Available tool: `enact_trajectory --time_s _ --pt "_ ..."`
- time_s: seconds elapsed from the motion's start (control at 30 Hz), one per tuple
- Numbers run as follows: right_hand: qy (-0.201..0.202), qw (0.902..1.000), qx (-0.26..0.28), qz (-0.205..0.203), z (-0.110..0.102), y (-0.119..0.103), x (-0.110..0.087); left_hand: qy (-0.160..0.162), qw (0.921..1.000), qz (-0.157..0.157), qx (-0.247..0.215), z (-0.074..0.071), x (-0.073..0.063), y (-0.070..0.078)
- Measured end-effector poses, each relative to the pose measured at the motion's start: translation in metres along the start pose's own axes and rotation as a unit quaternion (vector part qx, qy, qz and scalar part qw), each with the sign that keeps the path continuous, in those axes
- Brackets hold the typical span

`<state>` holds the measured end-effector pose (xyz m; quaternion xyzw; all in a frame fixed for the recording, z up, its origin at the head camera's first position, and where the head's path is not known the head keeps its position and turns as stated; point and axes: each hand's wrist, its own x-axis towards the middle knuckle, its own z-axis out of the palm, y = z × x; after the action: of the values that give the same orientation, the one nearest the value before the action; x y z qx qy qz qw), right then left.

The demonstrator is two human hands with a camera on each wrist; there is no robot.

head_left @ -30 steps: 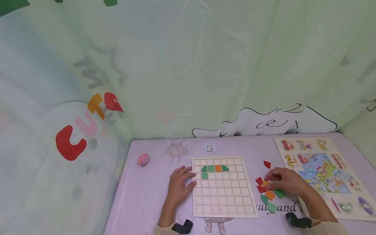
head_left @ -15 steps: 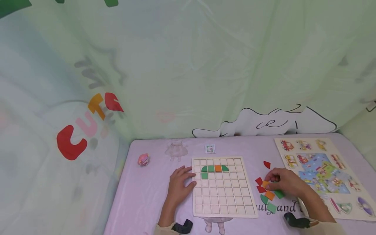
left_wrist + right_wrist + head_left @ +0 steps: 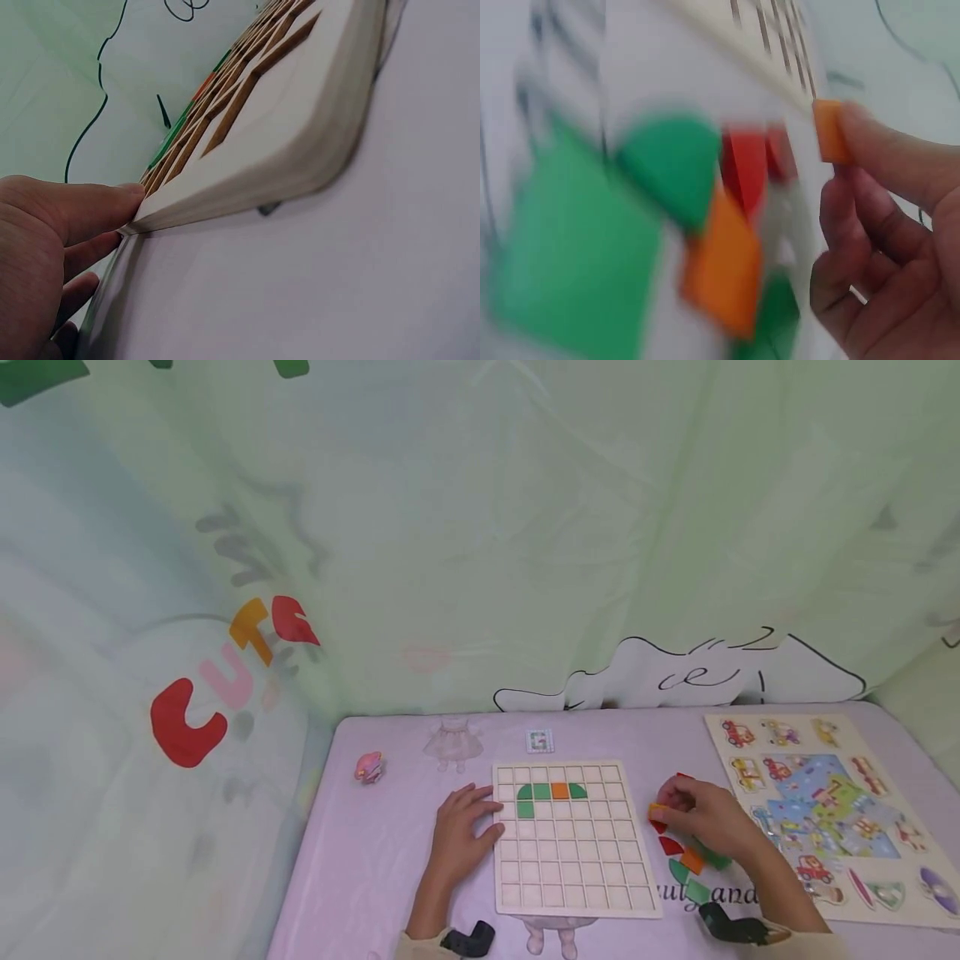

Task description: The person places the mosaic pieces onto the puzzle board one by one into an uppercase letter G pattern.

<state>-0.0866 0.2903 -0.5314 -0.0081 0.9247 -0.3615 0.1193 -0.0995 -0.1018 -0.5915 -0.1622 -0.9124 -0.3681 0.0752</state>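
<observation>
Between its thumb and fingers my right hand (image 3: 708,817) pinches an orange square tile (image 3: 829,131), lifted over the loose pieces right of the grid board. My left hand (image 3: 462,835) lies at the left edge of the wooden grid board (image 3: 577,877), its thumb and fingers touching the rim. On the board, green tiles (image 3: 542,791) and one orange tile (image 3: 560,791) fill a few cells near the top left. Below the right hand lie a red quarter-round tile (image 3: 671,846), another orange square (image 3: 692,860), a green rounded tile (image 3: 678,871) and a light green square (image 3: 697,892).
A picture puzzle board (image 3: 817,727) lies at the right of the table. Behind the grid board is a small patterned card (image 3: 539,742). A pink toy figure (image 3: 368,767) sits at the back left. Printed curtains hang behind the table.
My right hand has picked up the orange square tile and moved slightly left toward the board with it. The left hand stays at the board's edge.
</observation>
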Motion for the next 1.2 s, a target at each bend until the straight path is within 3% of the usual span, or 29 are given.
enact_trajectory --time_s 0.23,0.73,0.97,1.2 --pt "-0.006 0.9949 0.097 -0.027 0.034 -0.036 0.010 -0.006 0.9999 -0.009 0.003 0.000 -0.001 0.000" --pt "-0.054 0.9840 0.134 -0.105 0.096 -0.087 0.030 -0.024 0.9993 -0.028 0.003 -0.001 -0.001 0.001" --pt "-0.047 0.9807 0.171 -0.083 0.118 -0.099 0.035 -0.026 0.9995 -0.018 -0.001 -0.002 0.000 0.000" --pt "-0.017 0.9850 0.161 -0.060 0.126 -0.104 0.034 -0.025 0.9995 -0.020 0.002 -0.002 -0.001 0.000"
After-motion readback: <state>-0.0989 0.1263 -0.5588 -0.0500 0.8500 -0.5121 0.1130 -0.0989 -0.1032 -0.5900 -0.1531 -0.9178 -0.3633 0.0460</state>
